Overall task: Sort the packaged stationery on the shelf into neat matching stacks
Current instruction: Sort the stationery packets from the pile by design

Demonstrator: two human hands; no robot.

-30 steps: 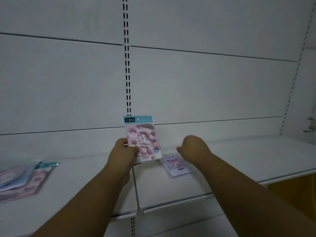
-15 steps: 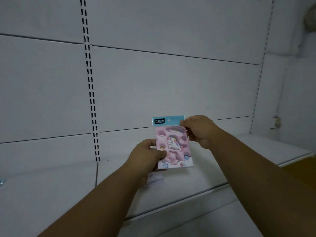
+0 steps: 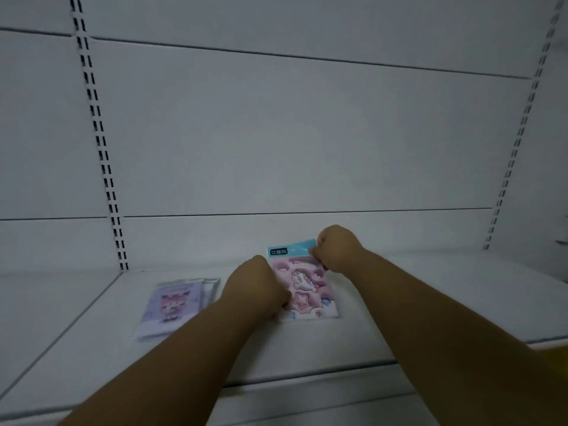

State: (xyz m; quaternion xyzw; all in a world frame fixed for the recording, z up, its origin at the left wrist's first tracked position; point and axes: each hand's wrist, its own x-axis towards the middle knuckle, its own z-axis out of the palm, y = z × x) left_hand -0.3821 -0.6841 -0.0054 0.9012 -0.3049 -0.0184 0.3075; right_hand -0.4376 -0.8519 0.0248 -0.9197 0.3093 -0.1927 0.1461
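Observation:
A pink unicorn sticker pack (image 3: 307, 287) with a blue header lies low over the white shelf (image 3: 399, 318), right of centre. My left hand (image 3: 256, 285) grips its lower left edge. My right hand (image 3: 336, 249) pinches its top right corner at the blue header. Whether the pack's bottom touches the shelf I cannot tell. To the left, a small stack of purple packs (image 3: 172, 305) with a cartoon figure lies flat on the shelf, apart from both hands.
The white back panel rises behind the shelf, with slotted uprights at the left (image 3: 101, 155) and right (image 3: 519, 139). A shelf seam runs diagonally at the left. A yellow surface (image 3: 556, 358) shows beyond the shelf's right front edge.
Both hands have lowered the pink pack from upright in the air down to the shelf, right of the purple stack. The view has shifted right and down.

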